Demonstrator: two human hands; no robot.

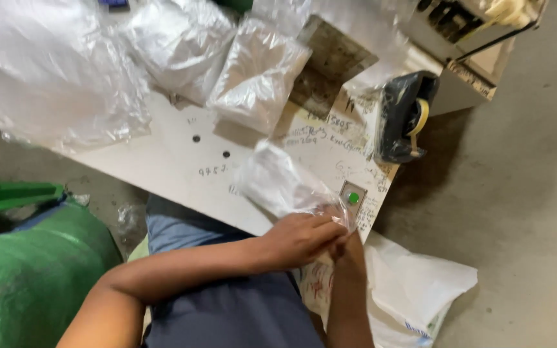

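Clear plastic is what both hands work on: a small bag (285,183) lies at the near edge of the white table (182,167), its near end pinched where the two hands meet. The left hand (301,238) curls over that end, fingers closed on the film, so the bag stays put on the tabletop. The right hand (346,241) is mostly hidden behind the left; it seems closed on the same end, though I cannot tell its grip for sure. More bags (259,71) are heaped at the far side, within reach. A tape dispenser (404,116) stands at the right edge, and a green sack (27,277) sits down at the left.
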